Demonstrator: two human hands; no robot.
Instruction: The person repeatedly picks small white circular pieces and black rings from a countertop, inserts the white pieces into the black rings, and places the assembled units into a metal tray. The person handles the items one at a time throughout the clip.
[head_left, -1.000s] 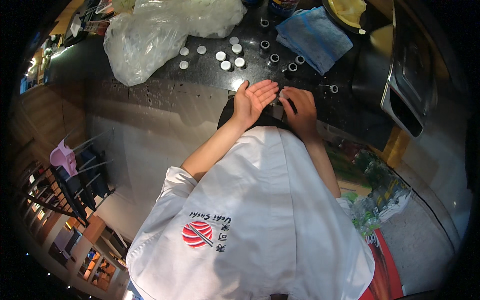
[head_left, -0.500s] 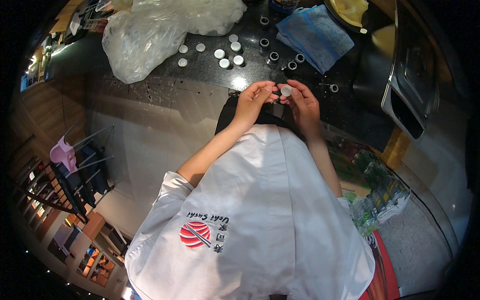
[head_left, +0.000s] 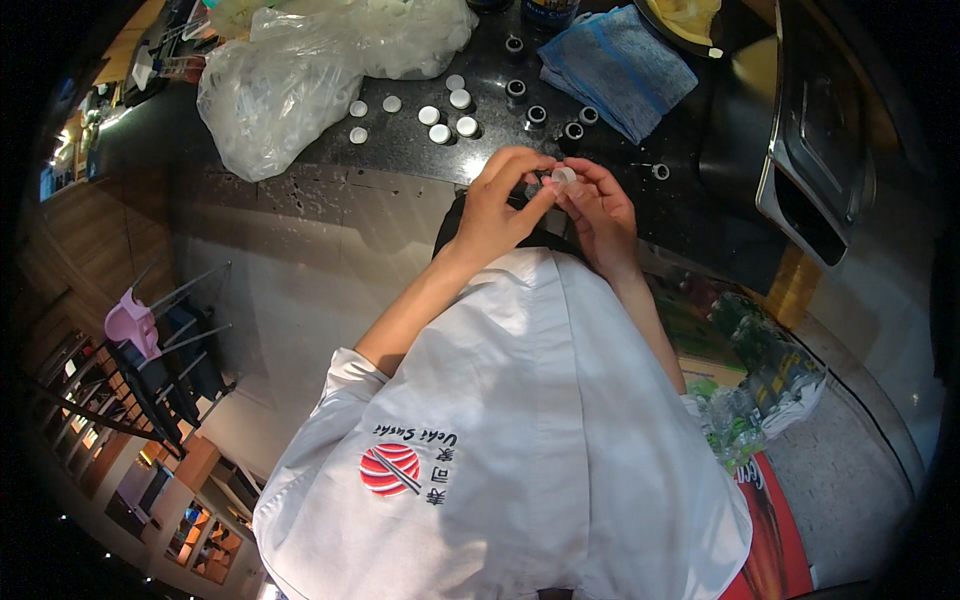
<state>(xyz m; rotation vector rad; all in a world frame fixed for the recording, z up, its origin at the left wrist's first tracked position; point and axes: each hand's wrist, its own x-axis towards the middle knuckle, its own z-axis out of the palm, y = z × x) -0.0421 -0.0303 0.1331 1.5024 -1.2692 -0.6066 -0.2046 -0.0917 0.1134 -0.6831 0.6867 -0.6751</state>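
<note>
My right hand (head_left: 608, 215) pinches a small round white cap (head_left: 564, 175) between thumb and fingers, just off the counter's near edge. Against it, my left hand (head_left: 500, 205) has its thumb and fingers curled together; something small and pale may be between them, but I cannot make it out. Beyond my hands stand several small bottles with white caps (head_left: 440, 133). To their left lie loose white caps (head_left: 391, 103). Several small dark bottles without caps (head_left: 537, 114) stand further right, and one more open bottle (head_left: 660, 171) is apart, close to my right hand.
A large clear plastic bag (head_left: 285, 95) of pale items covers the back left of the black counter (head_left: 330, 155). At the back right lie a folded blue cloth (head_left: 625, 70) and a dark pan with something yellow (head_left: 690, 25). A metal-edged appliance (head_left: 815, 150) stands far right.
My left hand has turned and curled its fingers closer to the white cap. The cap has tilted slightly in my right hand. The counter has shifted a little in view.
</note>
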